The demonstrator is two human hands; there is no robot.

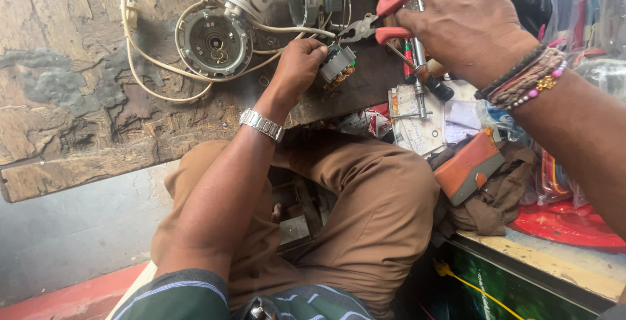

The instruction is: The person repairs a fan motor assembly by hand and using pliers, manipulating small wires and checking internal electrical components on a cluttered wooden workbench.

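The left hand (298, 66) is gripping a small motor part (337, 66) on the table (72, 85). The right hand (466, 17) is squeezing red pliers (375, 27) toward it, aiming carefully at the part's wires.

bare board (59, 46) left, tools (417, 66) crowding right

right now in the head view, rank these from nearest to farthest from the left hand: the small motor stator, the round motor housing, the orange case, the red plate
1. Small motor stator: gripped in the left hand, at its fingertips.
2. Round motor housing: on the worn wooden board, just left of the hand.
3. Orange case: lower right, on the cluttered bench.
4. Red plate: farthest, at the bottom right edge.
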